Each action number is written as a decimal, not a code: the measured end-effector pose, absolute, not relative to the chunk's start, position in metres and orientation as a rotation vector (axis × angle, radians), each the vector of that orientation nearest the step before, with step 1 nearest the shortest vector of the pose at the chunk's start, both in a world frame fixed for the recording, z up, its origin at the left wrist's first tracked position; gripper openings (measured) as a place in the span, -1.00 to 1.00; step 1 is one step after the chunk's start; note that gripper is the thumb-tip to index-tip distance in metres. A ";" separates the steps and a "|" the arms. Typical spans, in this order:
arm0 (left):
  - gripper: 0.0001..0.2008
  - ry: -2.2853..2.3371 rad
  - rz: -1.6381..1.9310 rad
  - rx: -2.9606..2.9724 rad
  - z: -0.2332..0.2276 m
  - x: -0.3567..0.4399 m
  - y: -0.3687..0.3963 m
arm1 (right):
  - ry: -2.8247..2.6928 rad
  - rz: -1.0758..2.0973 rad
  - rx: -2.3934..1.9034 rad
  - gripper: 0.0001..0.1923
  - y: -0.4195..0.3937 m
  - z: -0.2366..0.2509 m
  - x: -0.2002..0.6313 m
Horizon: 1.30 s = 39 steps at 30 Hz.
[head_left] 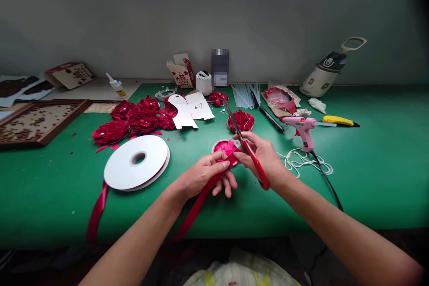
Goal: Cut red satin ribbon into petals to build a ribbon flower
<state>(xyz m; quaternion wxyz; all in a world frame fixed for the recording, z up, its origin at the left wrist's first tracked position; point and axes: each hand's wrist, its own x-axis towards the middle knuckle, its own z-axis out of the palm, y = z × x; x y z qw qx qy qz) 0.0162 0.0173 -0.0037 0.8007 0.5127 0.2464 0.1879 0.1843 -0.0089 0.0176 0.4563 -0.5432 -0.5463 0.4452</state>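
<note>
My left hand (208, 172) pinches a red satin ribbon (197, 208) between thumb and index finger, its other fingers loosely curled. The ribbon hangs down past the table's front edge. Red-handled scissors (250, 149) sit in my right hand (264, 156), blades pointing up and away, while its thumb and fingertip touch the ribbon's end. Just behind my hands lies a small round tray (215, 146) with bright pink-red pieces in it, partly hidden by my fingers. A white ribbon spool (120, 165) lies flat at the left, a red tail hanging from it.
Finished-looking red ribbon flowers (144, 120) cluster at the left; another red flower (241, 121) lies behind the scissors. On the right are a pink glue gun (304, 132), a yellow-handled cutter (338, 120), black marker (271, 119) and white cord (295, 161). A bottle (321, 78) stands behind.
</note>
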 end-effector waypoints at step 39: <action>-0.85 0.647 0.459 0.938 -0.007 0.015 0.027 | -2.005 1.250 -1.764 -0.53 -0.056 0.033 0.218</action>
